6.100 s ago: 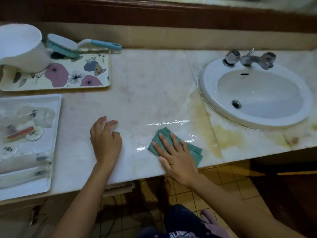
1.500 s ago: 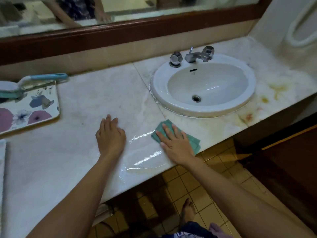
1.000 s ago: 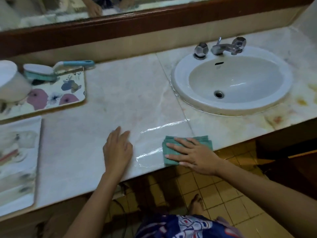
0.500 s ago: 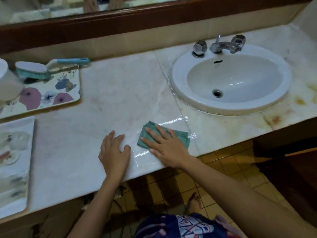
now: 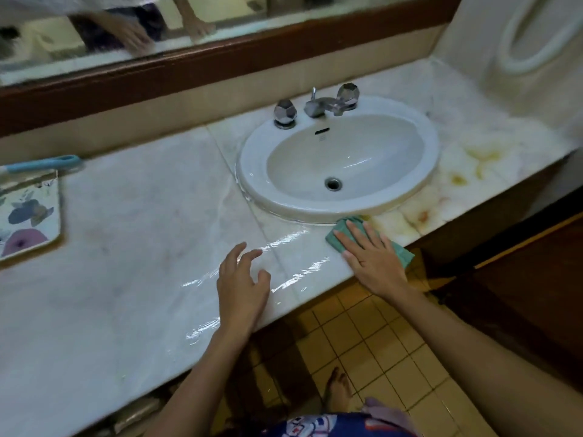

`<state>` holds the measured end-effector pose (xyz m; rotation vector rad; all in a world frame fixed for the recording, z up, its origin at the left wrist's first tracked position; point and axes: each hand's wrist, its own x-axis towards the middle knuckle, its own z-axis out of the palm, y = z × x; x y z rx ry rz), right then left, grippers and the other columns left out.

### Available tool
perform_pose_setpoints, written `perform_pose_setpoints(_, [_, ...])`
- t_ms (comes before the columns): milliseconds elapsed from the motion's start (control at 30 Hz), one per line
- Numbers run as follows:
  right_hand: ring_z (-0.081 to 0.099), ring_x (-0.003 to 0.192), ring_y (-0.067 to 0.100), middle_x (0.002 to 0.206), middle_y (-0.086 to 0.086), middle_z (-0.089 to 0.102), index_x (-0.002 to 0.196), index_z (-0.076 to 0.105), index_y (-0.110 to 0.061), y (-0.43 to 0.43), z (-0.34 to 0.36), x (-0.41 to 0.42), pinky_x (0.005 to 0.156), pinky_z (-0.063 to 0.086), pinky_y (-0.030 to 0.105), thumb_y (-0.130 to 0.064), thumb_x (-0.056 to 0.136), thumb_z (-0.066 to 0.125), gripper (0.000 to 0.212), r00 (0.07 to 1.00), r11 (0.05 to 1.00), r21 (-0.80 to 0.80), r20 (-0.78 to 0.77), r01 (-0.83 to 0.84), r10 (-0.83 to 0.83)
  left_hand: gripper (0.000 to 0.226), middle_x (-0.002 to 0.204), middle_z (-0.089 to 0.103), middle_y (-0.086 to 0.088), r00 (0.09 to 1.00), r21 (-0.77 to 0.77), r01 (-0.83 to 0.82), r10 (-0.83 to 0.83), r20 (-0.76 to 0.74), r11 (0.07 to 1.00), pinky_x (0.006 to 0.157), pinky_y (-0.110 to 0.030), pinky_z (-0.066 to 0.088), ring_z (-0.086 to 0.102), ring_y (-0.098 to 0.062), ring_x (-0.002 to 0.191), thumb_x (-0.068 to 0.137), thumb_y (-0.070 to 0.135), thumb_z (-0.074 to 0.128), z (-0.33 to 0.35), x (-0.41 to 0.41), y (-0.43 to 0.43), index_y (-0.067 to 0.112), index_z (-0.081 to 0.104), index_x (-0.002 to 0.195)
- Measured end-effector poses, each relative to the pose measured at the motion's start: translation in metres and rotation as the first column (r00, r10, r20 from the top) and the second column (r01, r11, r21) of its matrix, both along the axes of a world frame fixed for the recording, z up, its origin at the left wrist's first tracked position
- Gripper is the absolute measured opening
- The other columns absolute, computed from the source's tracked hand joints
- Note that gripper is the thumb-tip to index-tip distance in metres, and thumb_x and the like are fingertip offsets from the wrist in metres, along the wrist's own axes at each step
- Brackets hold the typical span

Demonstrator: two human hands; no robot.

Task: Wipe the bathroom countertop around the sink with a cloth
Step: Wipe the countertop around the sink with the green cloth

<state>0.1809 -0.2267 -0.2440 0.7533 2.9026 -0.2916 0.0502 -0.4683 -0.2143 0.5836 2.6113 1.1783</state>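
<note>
The green cloth [image 5: 337,237] lay folded flat on the worktop [image 5: 142,216], at about 5 o'clock of the sink [image 5: 252,171]. Its far corner was touching or just beside the rim, and its near end stuck out past the front edge. Your right hand [image 5: 373,263] pressed down on it, and that grip was wide and flat, with fingers straight and spread, not curled round the cloth. Judgement: a flat palm spreads pressure and lets the cloth slide along the rim's curve.

Your left hand [image 5: 243,285] was at about 7 o'clock of the sink, well apart from the cloth. That grip was loose, fingers half bent and parted, holding nothing. I couldn't tell if the palm touched the stone. It was probably there as a brace while you leaned right.

Wet streaks [image 5: 293,244] shone between the two hands and along the rim from 6 to 9 o'clock, so that stretch reads as wiped. Yellow stains [image 5: 479,156] sat at 3 to 4 o'clock of the sink and looked dry, likely the next patch.

The tap [image 5: 321,105] stood at 12 o'clock. A flowered tray [image 5: 28,216] and a blue brush [image 5: 41,164] handle sat far out at 9 o'clock. The worktop was pale marble with a seam. A wood-framed mirror [image 5: 220,14] ran along the back wall, and the floor [image 5: 362,342] below was yellow tile. The light was dim.
</note>
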Motion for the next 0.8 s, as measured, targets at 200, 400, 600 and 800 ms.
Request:
perform_pose_setpoints(200, [-0.013, 0.147, 0.02, 0.159, -0.012, -0.011, 0.15, -0.002, -0.044, -0.004, -0.003, 0.002, 0.117, -0.001, 0.046, -0.051, 0.091, -0.003, 0.06, 0.993, 0.992, -0.071, -0.054, 0.103, -0.107, 0.048, 0.145, 0.045, 0.002, 0.999, -0.034, 0.052, -0.052, -0.012, 0.998, 0.111, -0.038, 0.03, 0.038, -0.021, 0.134, 0.074, 0.03, 0.048, 0.005, 0.012, 0.052, 0.023, 0.064, 0.118])
perform_pose_setpoints(400, [-0.008, 0.147, 0.014, 0.16, -0.015, -0.001, 0.149, 0.009, -0.047, 0.044, -0.003, 0.029, 0.115, -0.002, 0.04, -0.049, 0.1, 0.017, 0.049, 0.983, 0.985, -0.031, -0.087, -0.167, 0.164, 0.043, 0.14, 0.05, 0.002, 0.964, -0.05, 0.23, -0.234, -0.125, 0.972, 0.107, -0.029, 0.029, 0.041, -0.018, 0.131, 0.077, 0.026, 0.05, 0.015, 0.017, 0.139, 0.021, 0.064, 0.118])
perform_pose_setpoints(600, [-0.002, 0.149, 0.017, 0.16, -0.013, 0.008, 0.149, 0.014, -0.045, 0.101, -0.008, 0.05, 0.119, 0.004, 0.043, -0.049, 0.1, 0.017, 0.05, 0.991, 1.0, -0.019, -0.136, 0.003, -0.006, 0.037, 0.118, 0.063, 0.0, 0.956, -0.102, 0.292, -0.294, -0.011, 0.951, 0.094, -0.037, 0.046, 0.059, -0.021, 0.107, 0.086, 0.016, 0.053, 0.016, -0.005, 0.23, 0.021, 0.061, 0.122])
perform_pose_setpoints(800, [-0.006, 0.147, 0.014, 0.159, -0.015, 0.003, 0.151, 0.012, -0.041, 0.147, -0.009, 0.06, 0.118, 0.0, 0.039, -0.05, 0.1, 0.016, 0.052, 0.976, 0.993, -0.011, -0.181, 0.12, -0.12, 0.024, 0.088, 0.069, 0.002, 0.996, -0.266, 0.054, -0.034, 0.081, 0.962, 0.071, -0.032, 0.042, 0.059, -0.026, 0.087, 0.083, 0.034, 0.045, 0.002, -0.034, 0.264, 0.029, 0.067, 0.091])
